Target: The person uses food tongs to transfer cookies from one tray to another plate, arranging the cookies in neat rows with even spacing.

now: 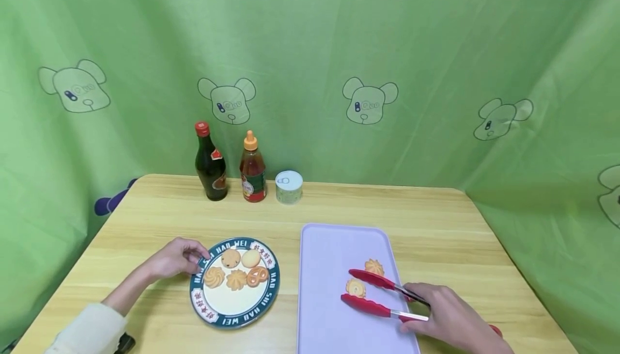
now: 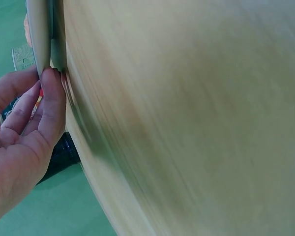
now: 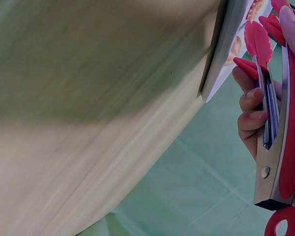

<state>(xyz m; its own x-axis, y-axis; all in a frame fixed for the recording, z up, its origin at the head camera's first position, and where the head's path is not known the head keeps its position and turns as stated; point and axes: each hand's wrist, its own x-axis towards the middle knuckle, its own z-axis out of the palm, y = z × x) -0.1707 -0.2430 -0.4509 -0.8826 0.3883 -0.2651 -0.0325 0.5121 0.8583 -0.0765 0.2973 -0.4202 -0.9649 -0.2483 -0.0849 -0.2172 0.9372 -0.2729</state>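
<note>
My left hand [image 1: 175,257] pinches the left rim of a round plate [image 1: 225,307] with a dark green lettered border; in the left wrist view thumb and fingers close on the plate's edge [image 2: 41,37]. Several cookies lie on it, among them a pretzel [image 1: 257,276] and a swirled cookie [image 1: 214,277]. My right hand [image 1: 448,315] grips red-tipped metal tongs [image 1: 368,305], also seen in the right wrist view as tongs [image 3: 291,128]. Their arms stand apart over a lilac tray [image 1: 334,252], one each side of a round ring-patterned cookie [image 1: 356,288]. A star-shaped cookie [image 1: 374,267] lies just behind.
At the table's back left stand a dark bottle [image 1: 211,168] with a red cap, a sauce bottle [image 1: 252,174] with an orange cap and a tin can [image 1: 289,187]. A green curtain [image 1: 300,36] hangs behind the wooden table [image 1: 426,219].
</note>
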